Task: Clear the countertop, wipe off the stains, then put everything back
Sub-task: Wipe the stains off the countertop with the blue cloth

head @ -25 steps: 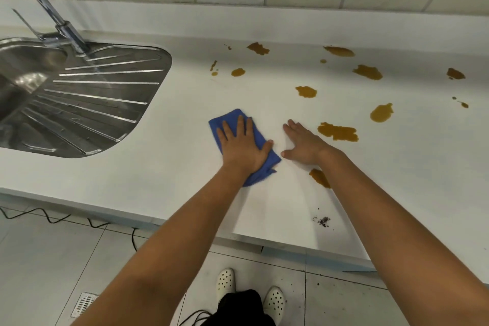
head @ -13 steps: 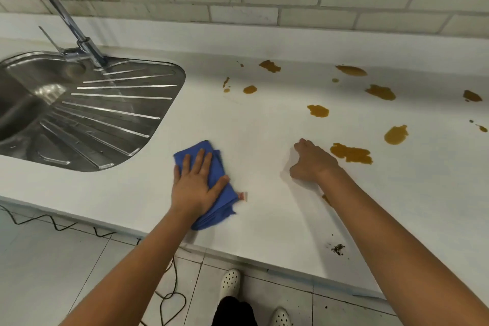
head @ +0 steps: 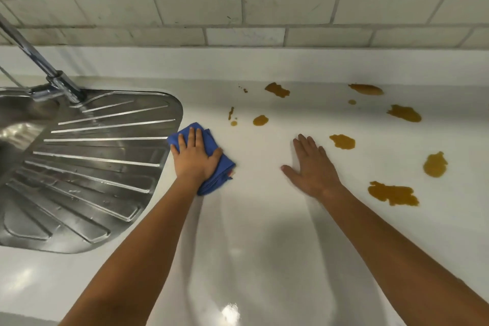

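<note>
A person's left hand [head: 197,157] presses flat on a folded blue cloth [head: 211,164] on the white countertop [head: 264,233], fingers straight and slightly spread, thumb angled out to the right over the fabric. The cloth lies just beside the right edge of the steel sink [head: 87,167], below the tap [head: 50,74]. The right hand [head: 311,167] rests palm down on the bare countertop, holding nothing, fingers straight and close together, thumb stretched out to the left. Brown stains [head: 342,141] dot the surface beyond and to the right of that hand, the nearest just past its fingertips; the largest blotch [head: 393,193] sits beside the right wrist. A tiled wall [head: 264,0] rises behind.
</note>
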